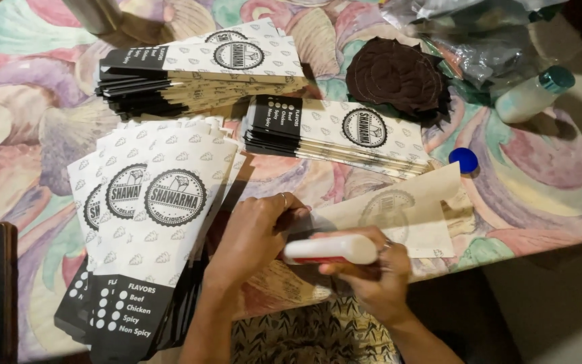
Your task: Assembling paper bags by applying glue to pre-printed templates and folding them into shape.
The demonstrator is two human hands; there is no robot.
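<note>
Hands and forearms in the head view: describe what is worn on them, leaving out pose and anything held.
Both forearms are bare, with no sleeves, gloves or watch in view. The left hand wears a thin metal ring on one finger. The right hand also wears a ring, seen near the knuckles. No bracelets show; nail details are too small to tell.

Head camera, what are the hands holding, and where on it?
The right hand grips a white glue bottle around its body. The left hand presses on a flat paper sleeve; no grasp is visible.
</note>
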